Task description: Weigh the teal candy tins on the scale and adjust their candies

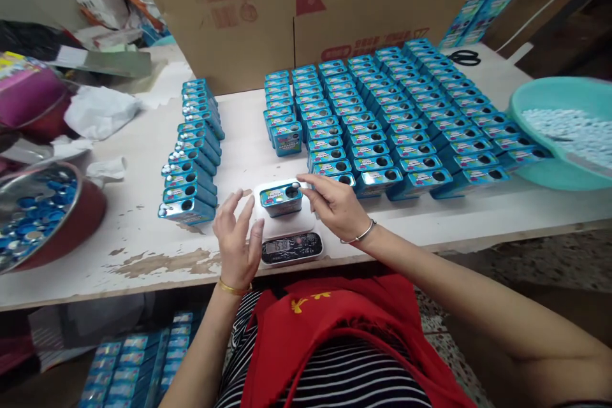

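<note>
A small blue tin [281,196] with a round dark hole in its top stands on a white kitchen scale [292,247], whose display appears to read 153.8. My right hand [332,204] is at the tin's right end, thumb and forefinger pinched at the hole on a small white tablet [296,185]. To the left of the tin, my left hand [236,239] is open, fingers apart and holding nothing; it is near the tin's side, and I cannot tell whether it touches.
Rows of blue tins [373,147] stand right of the scale, with a shorter row [191,185] on the left. A turquoise basin [535,169] of white tablets is at right, a dark red bowl [90,204] of blue caps at left. A cardboard box [258,44] and scissors [465,57] are behind.
</note>
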Tool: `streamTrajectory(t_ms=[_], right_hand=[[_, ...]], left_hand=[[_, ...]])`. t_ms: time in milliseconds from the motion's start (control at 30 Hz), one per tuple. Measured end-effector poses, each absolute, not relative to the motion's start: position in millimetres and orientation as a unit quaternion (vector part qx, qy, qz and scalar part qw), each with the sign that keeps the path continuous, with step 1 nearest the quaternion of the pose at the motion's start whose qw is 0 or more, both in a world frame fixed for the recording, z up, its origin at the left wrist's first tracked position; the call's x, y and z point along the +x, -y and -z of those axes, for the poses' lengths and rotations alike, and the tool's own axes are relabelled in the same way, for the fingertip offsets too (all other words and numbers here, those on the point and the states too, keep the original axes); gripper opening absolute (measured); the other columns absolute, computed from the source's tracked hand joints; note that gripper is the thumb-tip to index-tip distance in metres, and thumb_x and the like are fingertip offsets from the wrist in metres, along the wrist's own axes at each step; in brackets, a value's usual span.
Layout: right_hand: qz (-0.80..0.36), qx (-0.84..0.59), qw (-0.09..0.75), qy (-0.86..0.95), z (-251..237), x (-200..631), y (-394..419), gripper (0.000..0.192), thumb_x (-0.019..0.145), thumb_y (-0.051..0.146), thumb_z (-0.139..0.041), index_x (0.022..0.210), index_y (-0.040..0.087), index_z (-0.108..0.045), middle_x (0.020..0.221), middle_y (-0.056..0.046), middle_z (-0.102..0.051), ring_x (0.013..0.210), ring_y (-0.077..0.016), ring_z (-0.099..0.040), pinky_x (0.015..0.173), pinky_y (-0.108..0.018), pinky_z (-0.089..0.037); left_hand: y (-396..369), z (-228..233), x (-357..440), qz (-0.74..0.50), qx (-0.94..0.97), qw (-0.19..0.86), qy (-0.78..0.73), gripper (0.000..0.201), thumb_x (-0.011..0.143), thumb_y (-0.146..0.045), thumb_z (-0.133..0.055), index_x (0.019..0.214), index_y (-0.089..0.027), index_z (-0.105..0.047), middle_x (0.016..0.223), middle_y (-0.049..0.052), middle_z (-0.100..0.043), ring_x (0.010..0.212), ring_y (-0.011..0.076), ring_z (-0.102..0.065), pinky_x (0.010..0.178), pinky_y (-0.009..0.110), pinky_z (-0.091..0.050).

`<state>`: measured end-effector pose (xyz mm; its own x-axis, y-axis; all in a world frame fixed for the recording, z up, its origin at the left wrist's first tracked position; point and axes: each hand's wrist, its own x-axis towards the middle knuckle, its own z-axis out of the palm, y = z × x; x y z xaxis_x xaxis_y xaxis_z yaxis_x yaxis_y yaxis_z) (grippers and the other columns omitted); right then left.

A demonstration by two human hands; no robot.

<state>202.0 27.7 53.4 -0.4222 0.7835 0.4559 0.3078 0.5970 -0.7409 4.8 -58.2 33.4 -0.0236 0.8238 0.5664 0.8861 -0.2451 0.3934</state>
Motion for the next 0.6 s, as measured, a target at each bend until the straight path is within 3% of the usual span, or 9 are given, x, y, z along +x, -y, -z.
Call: streamTrajectory(t_ms=[200,333,467,600], right_hand=[[-0.319,-0.319,0.416,0.79,-54,199,-25,0.031,0.093,0.019,-0.043,0.119,0.013,-0.058,0.108,-0.011,-0.069,0.081,-0.0154,-0.065,0.078,-0.034,-0.053],[-0.379,-0.335,0.44,0.742,-58,200,-23,0.03,0.092,0.022,-0.046,0.119,0.018,-0.058,0.108,-0.008,-0.067,0.062,-0.0104,-0.059,0.074,-0.033,-0.053],[-0.482,-0.374,0.488,0.624,-59,209,-23,0.025,0.089,0.03,-0.053,0.11,0.018,-0.061,0.087,-0.004,-0.066,0.053,-0.0077,-0.056,0.059,-0.026,-0.05],[-0.597,-0.411,0.494,0.48,-51,221,-22,0.031,0.081,0.042,-0.063,0.1,0.017,-0.058,0.069,0.002,-0.06,0.043,-0.0059,-0.051,0.039,-0.019,-0.037]], left_hand=[[59,-35,1,0.37,-0.69,0.029,0.621,0.038,0.09,-0.028,-0.051,0.128,-0.024,-0.049,0.134,0.011,-0.046,0.127,0.0246,-0.043,0.105,0.045,-0.034],[57,-36,3,0.374,-0.686,0.026,0.623,0.035,0.091,-0.028,-0.05,0.126,-0.023,-0.051,0.131,0.011,-0.048,0.125,0.0238,-0.044,0.104,0.044,-0.036],[55,-36,1,0.382,-0.683,0.025,0.622,0.033,0.091,-0.027,-0.05,0.123,-0.022,-0.053,0.127,0.011,-0.051,0.122,0.023,-0.046,0.103,0.044,-0.037],[54,-35,-2,0.387,-0.681,0.019,0.622,0.032,0.091,-0.027,-0.049,0.123,-0.023,-0.053,0.126,0.009,-0.051,0.121,0.0218,-0.048,0.103,0.042,-0.038]])
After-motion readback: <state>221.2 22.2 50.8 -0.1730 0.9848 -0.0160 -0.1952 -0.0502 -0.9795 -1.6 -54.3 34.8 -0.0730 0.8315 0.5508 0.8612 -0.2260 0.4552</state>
